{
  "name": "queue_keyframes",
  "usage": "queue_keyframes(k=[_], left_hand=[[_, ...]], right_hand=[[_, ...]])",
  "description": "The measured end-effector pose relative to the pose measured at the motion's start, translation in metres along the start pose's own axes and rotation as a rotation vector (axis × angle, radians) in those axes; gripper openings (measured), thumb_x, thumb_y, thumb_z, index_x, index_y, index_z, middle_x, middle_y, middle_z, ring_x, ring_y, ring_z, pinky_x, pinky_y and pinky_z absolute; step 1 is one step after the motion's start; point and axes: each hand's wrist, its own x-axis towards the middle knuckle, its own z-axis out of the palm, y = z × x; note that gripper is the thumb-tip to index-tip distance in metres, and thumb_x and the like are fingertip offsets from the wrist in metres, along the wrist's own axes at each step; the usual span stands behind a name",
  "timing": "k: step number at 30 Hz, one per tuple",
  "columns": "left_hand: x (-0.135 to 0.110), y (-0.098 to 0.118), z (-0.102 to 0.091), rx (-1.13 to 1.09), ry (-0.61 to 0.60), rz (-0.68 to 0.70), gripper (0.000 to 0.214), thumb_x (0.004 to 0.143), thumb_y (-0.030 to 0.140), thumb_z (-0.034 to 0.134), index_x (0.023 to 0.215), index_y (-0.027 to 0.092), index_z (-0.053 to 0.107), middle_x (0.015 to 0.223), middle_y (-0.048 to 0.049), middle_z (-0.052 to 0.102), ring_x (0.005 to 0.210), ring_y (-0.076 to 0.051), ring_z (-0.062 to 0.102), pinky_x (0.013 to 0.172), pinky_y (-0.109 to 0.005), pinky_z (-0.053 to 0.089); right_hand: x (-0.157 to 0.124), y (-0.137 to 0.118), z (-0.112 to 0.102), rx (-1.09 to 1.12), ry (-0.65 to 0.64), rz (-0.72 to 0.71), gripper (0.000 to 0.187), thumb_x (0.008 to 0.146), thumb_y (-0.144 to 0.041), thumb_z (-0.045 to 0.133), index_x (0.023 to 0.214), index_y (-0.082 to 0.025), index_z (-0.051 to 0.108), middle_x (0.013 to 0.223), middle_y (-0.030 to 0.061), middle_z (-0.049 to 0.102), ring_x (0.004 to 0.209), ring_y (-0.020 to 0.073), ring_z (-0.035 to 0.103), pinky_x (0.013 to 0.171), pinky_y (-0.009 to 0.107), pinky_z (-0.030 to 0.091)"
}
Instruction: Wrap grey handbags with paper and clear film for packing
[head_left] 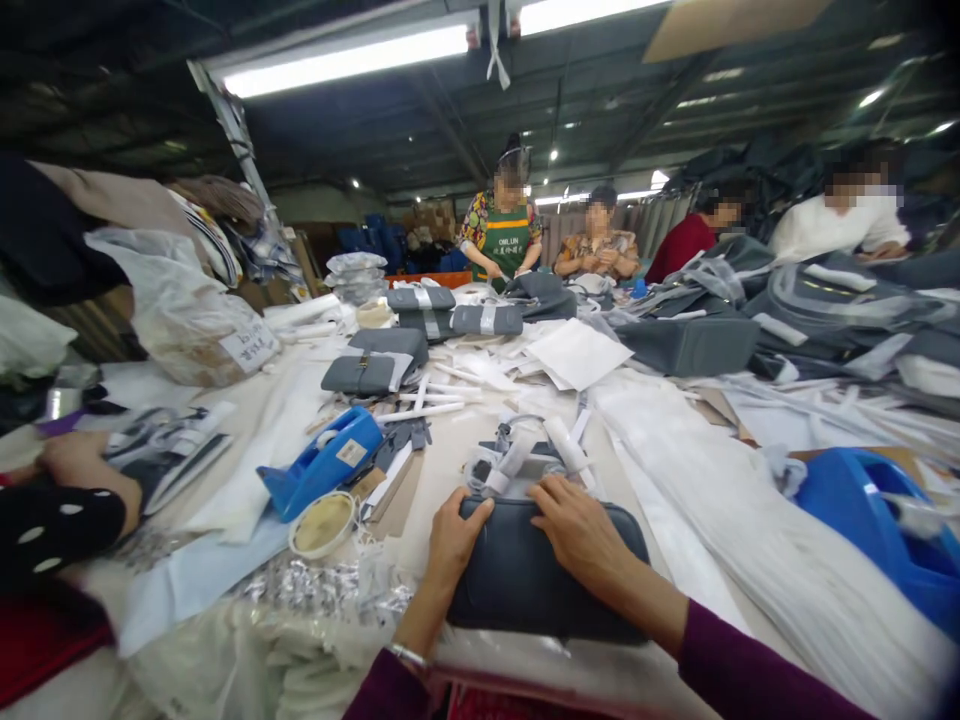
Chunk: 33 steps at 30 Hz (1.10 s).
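Note:
A dark grey leather bag (525, 585) lies on the table right in front of me. My left hand (452, 535) grips its left top edge, thumb over the rim and fingers curled down the side. My right hand (581, 530) lies on its top edge with the fingers bent over it, pressing down. Just beyond the bag sit white paper rolls and small grey straps (525, 455).
A blue tape dispenser (322, 470) and a tape roll (324, 523) lie to the left. Grey bags (375, 365) and white sheets (577, 352) cover the table's middle. A blue bin (885, 530) stands right. A co-worker's hand (82, 470) rests far left; several people work at the far end.

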Motion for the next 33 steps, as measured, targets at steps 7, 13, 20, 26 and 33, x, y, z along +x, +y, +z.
queue_keyframes(k=[7, 13, 20, 26, 33], left_hand=[[0.012, 0.016, 0.01, 0.221, 0.249, 0.134, 0.043, 0.072, 0.024, 0.064, 0.107, 0.016, 0.04, 0.109, -0.0097, 0.047, 0.107, -0.024, 0.046, 0.095, -0.037, 0.038], [0.03, 0.039, 0.029, 0.528, 0.282, 0.241, 0.032, 0.069, 0.018, 0.062, 0.096, 0.017, 0.045, 0.1, -0.0092, 0.047, 0.099, -0.027, 0.045, 0.092, -0.041, 0.041], [0.038, 0.029, 0.032, 0.53, 0.335, 0.349, 0.019, 0.071, 0.02, 0.059, 0.086, 0.019, 0.046, 0.088, -0.006, 0.051, 0.093, -0.025, 0.048, 0.087, -0.039, 0.043], [0.045, 0.023, 0.03, 0.4, 0.288, 0.329, 0.018, 0.074, 0.023, 0.06, 0.086, 0.019, 0.048, 0.087, -0.0038, 0.053, 0.091, -0.022, 0.051, 0.086, -0.037, 0.044], [0.048, 0.034, 0.036, 0.636, 0.297, 0.322, 0.018, 0.071, 0.026, 0.064, 0.082, 0.018, 0.052, 0.091, -0.0064, 0.051, 0.095, -0.025, 0.051, 0.084, -0.037, 0.045]], right_hand=[[0.009, 0.005, 0.035, 0.0, 0.015, -0.05, 0.028, 0.093, -0.02, 0.043, 0.116, -0.025, 0.058, 0.113, 0.0083, 0.057, 0.1, 0.0249, 0.051, 0.087, 0.041, 0.039], [0.003, 0.01, 0.044, -0.016, 0.008, -0.007, 0.035, 0.094, -0.02, 0.038, 0.124, -0.024, 0.055, 0.143, 0.0125, 0.041, 0.132, 0.0296, 0.031, 0.103, 0.049, 0.025], [0.004, 0.008, 0.047, 0.022, 0.015, 0.004, 0.041, 0.097, -0.032, 0.032, 0.13, -0.016, 0.05, 0.143, 0.0165, 0.042, 0.135, 0.03, 0.032, 0.107, 0.053, 0.021], [0.003, 0.007, 0.052, 0.051, 0.06, 0.026, 0.052, 0.096, -0.047, 0.033, 0.135, -0.015, 0.046, 0.147, 0.0167, 0.036, 0.136, 0.0305, 0.03, 0.11, 0.053, 0.02], [0.005, 0.008, 0.057, 0.102, 0.035, 0.065, 0.06, 0.094, -0.048, 0.033, 0.139, -0.01, 0.041, 0.149, 0.0159, 0.032, 0.139, 0.0305, 0.026, 0.111, 0.054, 0.02]])
